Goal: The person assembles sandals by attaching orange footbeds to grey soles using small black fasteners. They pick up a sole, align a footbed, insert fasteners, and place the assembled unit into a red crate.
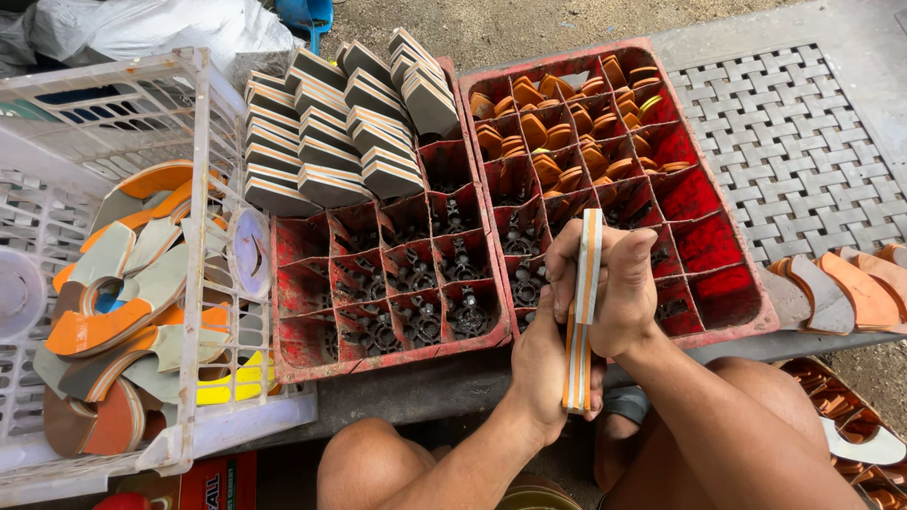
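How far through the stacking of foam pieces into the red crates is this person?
Done: the left red crate has its far rows packed with grey-and-orange foam wedges; the right red crate holds small orange pieces in its far cells. In hand: both hands, left and right, grip a striped foam piece. Left: the near cells of both crates are unfilled.
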